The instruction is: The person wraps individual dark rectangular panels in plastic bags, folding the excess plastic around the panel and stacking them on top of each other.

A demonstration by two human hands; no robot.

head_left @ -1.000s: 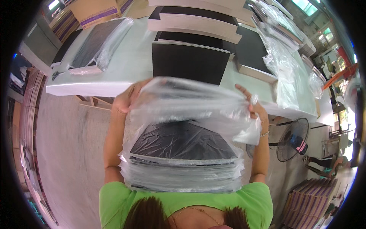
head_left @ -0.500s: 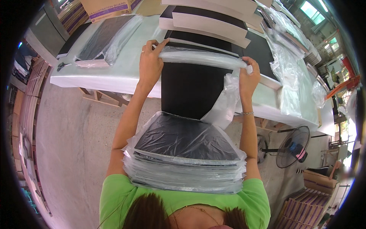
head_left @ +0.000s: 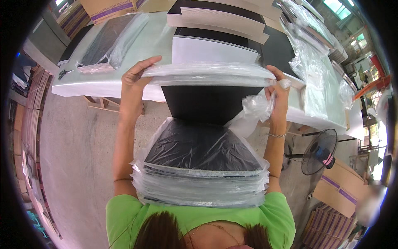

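Note:
Both my hands grip the ends of a clear plastic sleeve [head_left: 207, 79], which stretches across between them, bunched along its top. Below it shows a black board [head_left: 203, 101], upright behind the wrapped stack. My left hand [head_left: 134, 79] is closed on the sleeve's left end, its index finger reaching past the edge. My right hand [head_left: 280, 89] pinches the right end, where crumpled loose plastic [head_left: 255, 108] hangs. Close to my body stands a stack of plastic-wrapped black boards [head_left: 203, 145]. Just beyond the sleeve is a pile of black boards with white edges [head_left: 213, 52].
More board piles [head_left: 219, 18] stand farther back on the covered table [head_left: 103, 89]. A wrapped pack [head_left: 103, 41] and scissors [head_left: 64, 74] lie at left. Loose plastic film [head_left: 313, 83] drapes the right side. A fan [head_left: 319, 153] and cardboard [head_left: 340, 186] are at right.
My hands have moved apart and a little toward me, away from the board pile, drawing the sleeve taut. The left hand has left the pile's edge. At lower right the cardboard has shifted.

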